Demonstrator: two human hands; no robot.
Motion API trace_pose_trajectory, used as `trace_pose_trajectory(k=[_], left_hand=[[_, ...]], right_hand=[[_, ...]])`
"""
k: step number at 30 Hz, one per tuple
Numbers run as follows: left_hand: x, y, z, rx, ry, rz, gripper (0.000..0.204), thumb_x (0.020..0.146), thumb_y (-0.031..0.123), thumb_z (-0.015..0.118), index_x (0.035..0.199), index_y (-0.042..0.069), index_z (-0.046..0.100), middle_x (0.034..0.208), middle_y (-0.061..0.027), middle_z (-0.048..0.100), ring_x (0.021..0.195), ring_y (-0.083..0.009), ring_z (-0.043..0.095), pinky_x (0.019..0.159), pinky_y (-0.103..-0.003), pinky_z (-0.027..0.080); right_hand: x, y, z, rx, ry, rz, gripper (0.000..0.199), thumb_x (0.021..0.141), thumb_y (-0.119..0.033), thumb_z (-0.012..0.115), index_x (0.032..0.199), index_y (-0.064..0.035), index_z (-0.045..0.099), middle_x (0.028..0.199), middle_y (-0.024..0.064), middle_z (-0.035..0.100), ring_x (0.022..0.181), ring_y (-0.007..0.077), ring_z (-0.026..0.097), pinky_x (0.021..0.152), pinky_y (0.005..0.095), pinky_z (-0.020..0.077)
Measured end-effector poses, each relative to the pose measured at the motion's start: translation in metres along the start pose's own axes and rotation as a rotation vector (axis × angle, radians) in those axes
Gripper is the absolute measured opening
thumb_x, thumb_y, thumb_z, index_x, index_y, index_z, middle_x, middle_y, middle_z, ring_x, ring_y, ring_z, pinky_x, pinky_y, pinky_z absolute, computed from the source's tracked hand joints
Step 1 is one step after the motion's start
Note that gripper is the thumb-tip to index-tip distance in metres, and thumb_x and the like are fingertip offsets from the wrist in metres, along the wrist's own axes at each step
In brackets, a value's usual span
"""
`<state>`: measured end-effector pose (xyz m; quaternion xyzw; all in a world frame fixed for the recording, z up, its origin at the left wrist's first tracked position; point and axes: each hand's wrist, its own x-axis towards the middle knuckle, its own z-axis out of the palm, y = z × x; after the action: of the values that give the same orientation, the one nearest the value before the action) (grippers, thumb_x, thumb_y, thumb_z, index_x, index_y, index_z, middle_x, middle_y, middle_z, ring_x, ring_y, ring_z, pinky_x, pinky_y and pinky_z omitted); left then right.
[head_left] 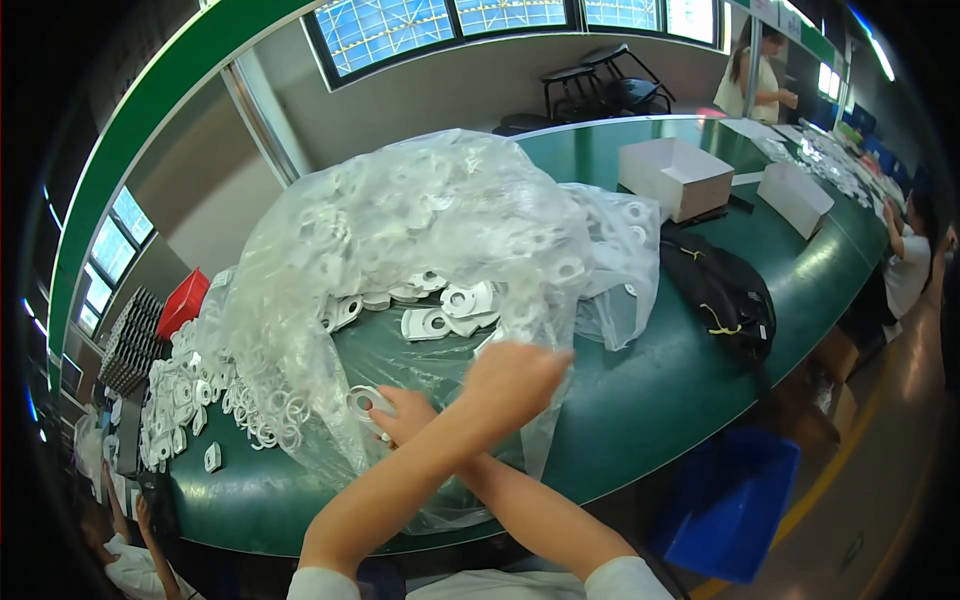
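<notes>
My forearms cross, the left one on top. My left hand (520, 378), smeared by motion, is on the right, beside the near edge of a big clear plastic bag (400, 185); its fingers cannot be made out. On the left, my right hand (402, 414) is closed on a white plastic ring part (364, 402), over the bag's near flap. Several white oblong plastic parts with round holes (428, 323) lie at the bag's mouth, and many more show through the film.
Loose white rings (268, 415) and white parts (185, 390) lie on the green table (620, 400) at left, near a red bin (184, 302). To the right are a black bag (715, 295) and white boxes (680, 180). A blue bin (735, 505) stands below. Other people work nearby.
</notes>
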<state>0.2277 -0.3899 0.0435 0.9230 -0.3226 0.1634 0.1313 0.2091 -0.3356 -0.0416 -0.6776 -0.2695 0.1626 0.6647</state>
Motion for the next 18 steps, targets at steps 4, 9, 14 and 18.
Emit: trace_pose_trajectory(k=[4, 9, 14, 18], left_hand=[[0.078, 0.012, 0.045, 0.264, -0.24, -0.003, 0.013, 0.077, 0.01, 0.057, 0.074, 0.009, 0.069, 0.076, -0.0115, 0.068, 0.075, -0.0255, 0.068, 0.058, -0.037, 0.051], [0.114, -0.008, 0.092, 0.302, -0.212, -0.217, 0.012, 0.076, 0.01, 0.059, 0.073, 0.009, 0.071, 0.08, -0.0116, 0.069, 0.079, -0.0246, 0.068, 0.062, -0.036, 0.052], [0.114, -0.033, 0.092, 0.286, -0.148, -0.28, 0.011, 0.075, 0.012, 0.061, 0.079, 0.008, 0.071, 0.081, -0.0111, 0.069, 0.078, -0.0251, 0.068, 0.063, -0.039, 0.052], [0.088, -0.016, 0.039, -0.031, 0.071, -0.209, 0.014, 0.08, 0.013, 0.057, 0.083, 0.004, 0.067, 0.07, -0.0151, 0.064, 0.065, -0.0261, 0.063, 0.057, -0.037, 0.048]], right_hand=[[0.003, -0.005, 0.007, 0.051, -0.051, -0.028, 0.024, 0.087, -0.02, 0.055, 0.099, 0.0002, 0.056, 0.07, 0.0128, 0.062, 0.049, 0.0176, 0.059, 0.045, 0.0329, 0.0454], [0.004, 0.002, 0.008, 0.101, -0.058, -0.009, 0.022, 0.087, -0.019, 0.055, 0.097, 0.0001, 0.055, 0.07, 0.013, 0.061, 0.05, 0.018, 0.059, 0.046, 0.0325, 0.0461], [0.004, 0.002, 0.008, 0.043, -0.029, -0.053, 0.021, 0.087, -0.019, 0.055, 0.097, -0.0001, 0.055, 0.07, 0.0138, 0.061, 0.05, 0.019, 0.059, 0.048, 0.0342, 0.0463], [0.003, -0.002, 0.007, -0.034, 0.0, -0.045, 0.02, 0.087, -0.02, 0.055, 0.094, -0.001, 0.054, 0.076, 0.0169, 0.061, 0.066, 0.0294, 0.06, 0.059, 0.0405, 0.0448]])
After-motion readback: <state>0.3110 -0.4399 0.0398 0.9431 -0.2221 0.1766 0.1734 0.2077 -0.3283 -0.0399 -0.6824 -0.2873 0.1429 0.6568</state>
